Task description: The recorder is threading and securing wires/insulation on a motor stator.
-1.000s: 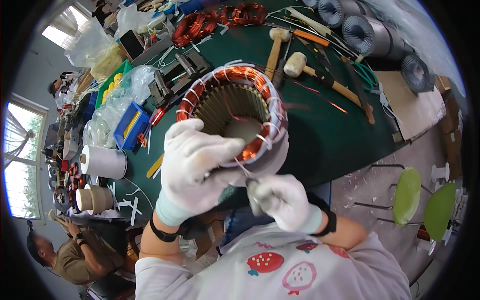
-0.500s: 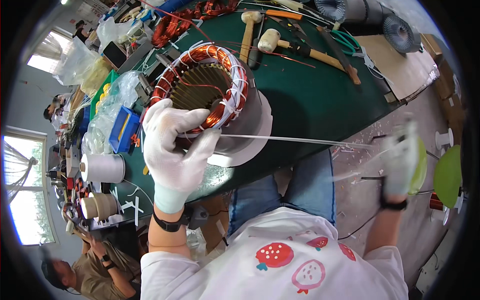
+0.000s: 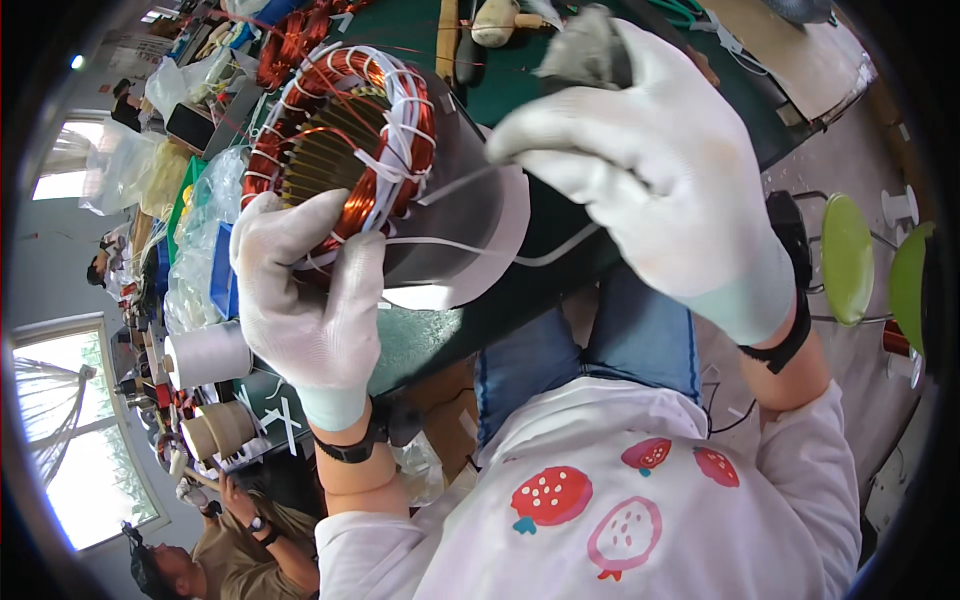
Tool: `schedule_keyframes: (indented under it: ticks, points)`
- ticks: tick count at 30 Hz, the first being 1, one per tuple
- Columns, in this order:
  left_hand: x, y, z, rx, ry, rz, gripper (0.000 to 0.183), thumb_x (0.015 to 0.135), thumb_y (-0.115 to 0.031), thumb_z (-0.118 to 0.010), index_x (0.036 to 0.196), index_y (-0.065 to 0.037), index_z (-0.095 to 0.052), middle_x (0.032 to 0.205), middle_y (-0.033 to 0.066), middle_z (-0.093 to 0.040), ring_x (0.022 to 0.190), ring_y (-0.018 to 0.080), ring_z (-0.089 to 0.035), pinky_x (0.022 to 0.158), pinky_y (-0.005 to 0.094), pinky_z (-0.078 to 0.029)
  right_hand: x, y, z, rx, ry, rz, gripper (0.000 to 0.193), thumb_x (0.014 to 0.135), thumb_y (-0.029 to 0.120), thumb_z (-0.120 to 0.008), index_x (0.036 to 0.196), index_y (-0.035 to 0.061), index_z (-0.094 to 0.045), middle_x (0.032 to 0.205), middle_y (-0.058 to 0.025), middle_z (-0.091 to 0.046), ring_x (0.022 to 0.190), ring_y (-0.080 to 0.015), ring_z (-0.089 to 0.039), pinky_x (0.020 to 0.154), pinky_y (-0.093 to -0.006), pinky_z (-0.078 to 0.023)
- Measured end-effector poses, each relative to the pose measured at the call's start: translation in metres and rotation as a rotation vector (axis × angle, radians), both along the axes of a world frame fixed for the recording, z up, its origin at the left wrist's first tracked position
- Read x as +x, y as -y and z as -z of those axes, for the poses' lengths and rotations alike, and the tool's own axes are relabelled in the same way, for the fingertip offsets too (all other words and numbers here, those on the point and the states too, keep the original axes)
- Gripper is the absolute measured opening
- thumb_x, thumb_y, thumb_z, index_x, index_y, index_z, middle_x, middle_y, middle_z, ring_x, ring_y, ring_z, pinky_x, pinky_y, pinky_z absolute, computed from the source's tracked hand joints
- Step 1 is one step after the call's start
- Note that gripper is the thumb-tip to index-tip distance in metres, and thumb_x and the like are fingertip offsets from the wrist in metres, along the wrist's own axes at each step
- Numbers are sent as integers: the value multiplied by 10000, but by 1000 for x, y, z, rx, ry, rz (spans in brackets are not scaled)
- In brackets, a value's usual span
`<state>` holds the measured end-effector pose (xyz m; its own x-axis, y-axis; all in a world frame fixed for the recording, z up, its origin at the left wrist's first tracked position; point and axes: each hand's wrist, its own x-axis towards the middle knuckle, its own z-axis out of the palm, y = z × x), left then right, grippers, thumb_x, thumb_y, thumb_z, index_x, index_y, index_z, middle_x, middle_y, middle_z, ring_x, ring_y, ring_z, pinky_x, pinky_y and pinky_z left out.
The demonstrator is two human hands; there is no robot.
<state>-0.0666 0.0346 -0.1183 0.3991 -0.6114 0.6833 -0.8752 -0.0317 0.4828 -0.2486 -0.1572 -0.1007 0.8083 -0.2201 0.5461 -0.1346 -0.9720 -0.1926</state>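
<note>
A motor stator with copper windings stands tilted on the table, its end turns laced with white cord. My left hand, in a white glove, is closed on the near rim of the winding, thumb outside and fingers toward the bore. White lacing cord runs slackly from beside the left thumb to below my right hand. That gloved hand, its thumb and index finger pinched, holds a thin, pale lacing needle pointing at the winding's outer side. The right hand's other fingertips look grey and partly blurred.
Mallets and hand tools lie at the table's back. On the left are a white cord spool, a blue bin and plastic bags. Green stools stand at right. Another person works at lower left.
My right hand has swung in from the far right to beside the stator. The cord, taut before, now sags. The left hand stays on the winding; the whole view has shifted.
</note>
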Motion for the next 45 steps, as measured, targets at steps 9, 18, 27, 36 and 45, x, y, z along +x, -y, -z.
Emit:
schedule_keyframes:
  ticks: [9, 18, 27, 36, 45]
  points:
    - [-1, 2, 3, -50, -18, 52, 353, 740, 75, -781, 1076, 0, -702, 1054, 112, -668, 1079, 255, -613, 1010, 355, -452, -1, -5, 16, 97, 229, -65, 184, 874, 140, -713, 1051, 146, -763, 919, -65, -611, 776, -239, -577, 693, -347, -474]
    - [-1, 3, 7, -83, -39, 32, 351, 749, 99, -749, 1086, 26, -684, 1094, 123, -658, 1129, 269, -603, 1055, 374, -425, -3, -8, 23, 193, 319, -108, 136, 900, 74, -695, 1015, 83, -766, 871, -29, -632, 707, -158, -567, 643, -288, -463]
    - [2, 4, 8, -81, 48, 46, 369, 704, 91, -742, 1061, 15, -688, 1033, 112, -638, 1050, 274, -592, 1048, 385, -417, 9, -39, -1, 1350, 384, -92, 194, 997, 109, -644, 1162, 12, -677, 844, 51, -621, 682, -6, -525, 585, -183, -419]
    - [0, 2, 7, -98, -35, 55, 365, 712, 98, -729, 1065, 18, -682, 1030, 111, -641, 1082, 280, -588, 1058, 388, -408, 58, -8, 19, 755, 431, -222, 170, 905, 152, -665, 968, -2, -703, 795, -127, -678, 692, -231, -689, 635, -319, -538]
    - [2, 1, 9, -98, -64, 56, 335, 738, 106, -700, 1065, 40, -668, 1050, 125, -651, 1091, 271, -590, 1075, 393, -401, 10, -20, 38, 1501, 404, -96, 220, 1010, 245, -677, 1124, 63, -728, 786, 57, -652, 652, 7, -541, 573, -152, -383]
